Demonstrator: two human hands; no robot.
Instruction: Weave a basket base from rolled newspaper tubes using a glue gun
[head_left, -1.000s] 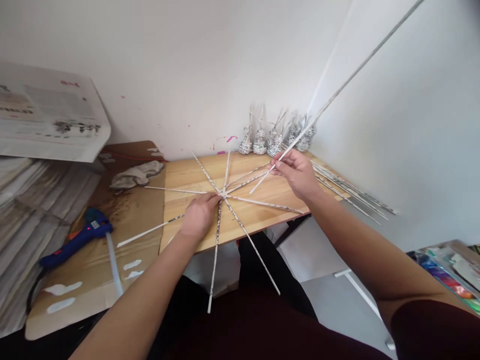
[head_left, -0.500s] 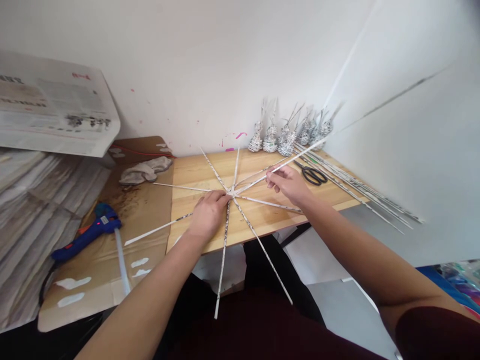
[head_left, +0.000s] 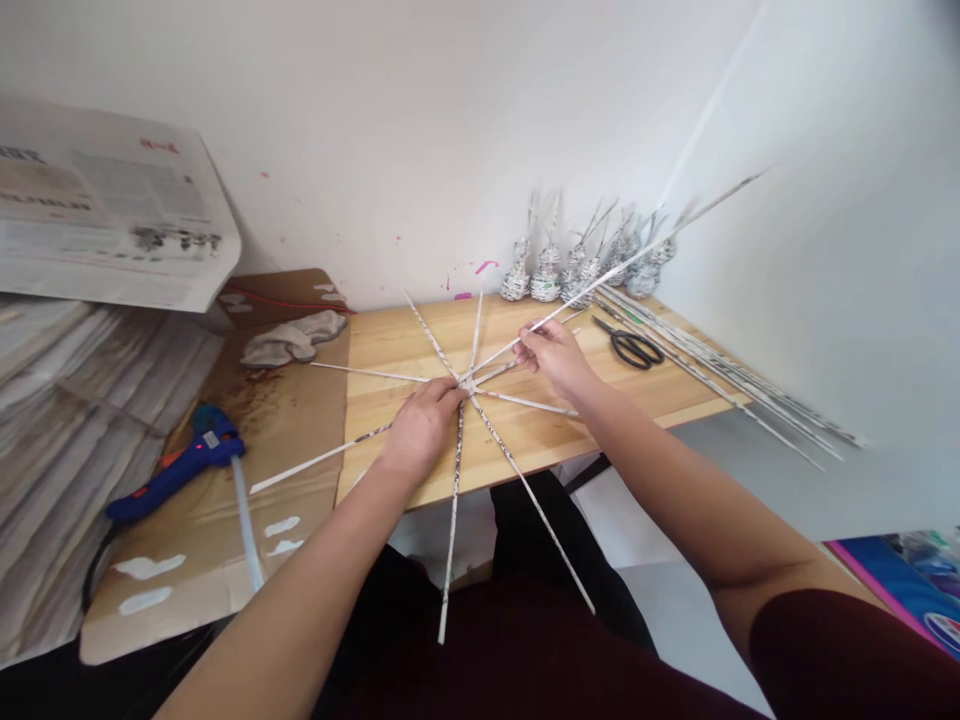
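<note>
A star of rolled paper tubes (head_left: 454, 480) lies crossed on the wooden board (head_left: 405, 345), its spokes fanning out past the edge. My left hand (head_left: 424, 425) presses down on the crossing point with closed fingers. My right hand (head_left: 551, 355) pinches one long paper tube (head_left: 645, 250) close to the centre. That tube slants up and to the right, over the small woven pieces.
Several small woven paper figures (head_left: 577, 270) stand by the wall. Black scissors (head_left: 630, 348) and a bundle of spare tubes (head_left: 735, 385) lie on the right. A blue glue gun (head_left: 176, 475), a rag (head_left: 292, 340) and stacked newspapers (head_left: 82, 330) are on the left.
My right hand has slid inward toward the centre along the long tube, and the tube's far end has swung lower. My left hand has stayed on the crossing.
</note>
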